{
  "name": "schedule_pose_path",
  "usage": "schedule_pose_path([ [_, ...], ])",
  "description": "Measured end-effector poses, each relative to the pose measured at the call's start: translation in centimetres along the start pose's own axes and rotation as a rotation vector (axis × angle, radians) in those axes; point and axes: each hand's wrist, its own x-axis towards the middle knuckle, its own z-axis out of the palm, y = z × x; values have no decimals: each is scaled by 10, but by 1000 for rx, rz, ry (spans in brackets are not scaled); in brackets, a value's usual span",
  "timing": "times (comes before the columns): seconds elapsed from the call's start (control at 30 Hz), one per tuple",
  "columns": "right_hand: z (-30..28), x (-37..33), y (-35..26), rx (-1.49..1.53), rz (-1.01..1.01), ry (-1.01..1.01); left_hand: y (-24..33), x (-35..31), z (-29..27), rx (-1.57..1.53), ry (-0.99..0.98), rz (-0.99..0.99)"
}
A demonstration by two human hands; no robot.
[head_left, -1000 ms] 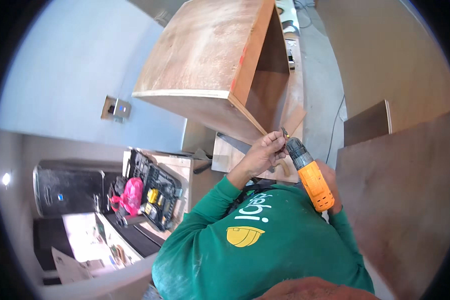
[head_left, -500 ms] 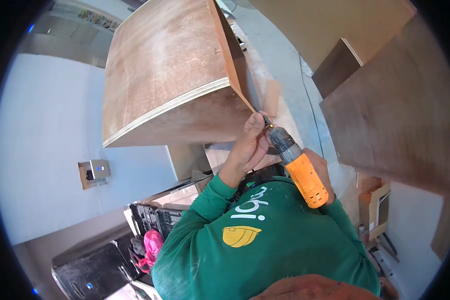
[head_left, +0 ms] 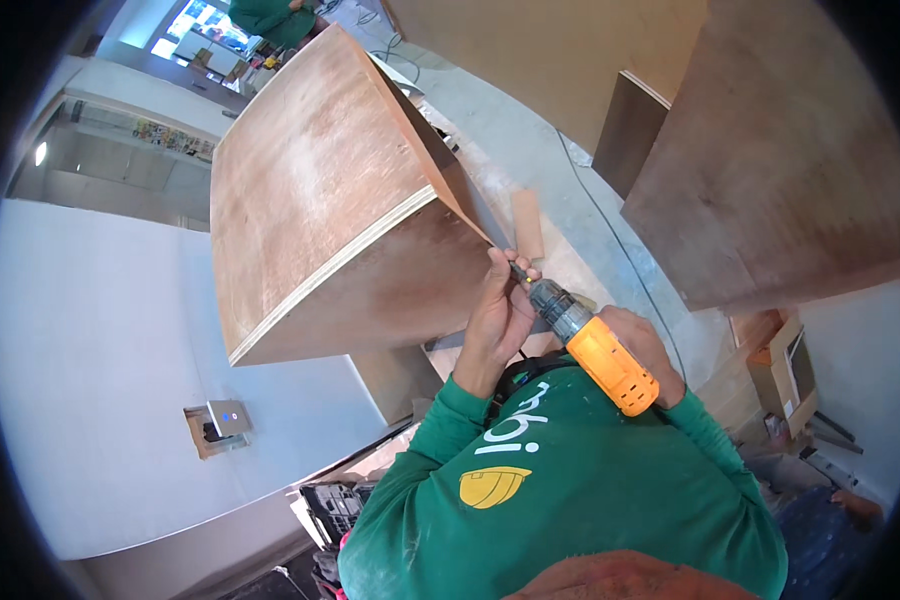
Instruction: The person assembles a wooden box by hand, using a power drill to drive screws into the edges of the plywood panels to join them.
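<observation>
Right hand (head_left: 650, 345) is wrapped around the orange drill (head_left: 595, 345), its bit at the near right corner of the plywood cabinet (head_left: 340, 200). Left hand (head_left: 500, 315) is closed around the bit at the drill's tip, just beside that corner.

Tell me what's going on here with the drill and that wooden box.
A person in a green long-sleeved shirt holds an orange cordless drill in the right hand, its bit aimed at the corner edge of a large plywood cabinet. The left hand is pinched around the bit's tip, right at the cabinet's corner. More plywood panels lean nearby, and an open tool case sits on the floor below.
</observation>
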Motion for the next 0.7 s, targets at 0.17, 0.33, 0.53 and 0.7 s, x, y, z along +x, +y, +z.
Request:
schedule_pose_path([
  [0.17,-2,-2,9,13,-84,60,-5,-1,13,-24,14,22],
  [0.33,-31,-1,10,-68,-127,1,-23,1,21,70,52,137],
  [0.53,-60,-8,37,-37,-183,-86,-58,-3,40,66,115,220],
  [0.7,-75,-9,49,-71,-290,-93,-71,-8,47,207,174,296],
])
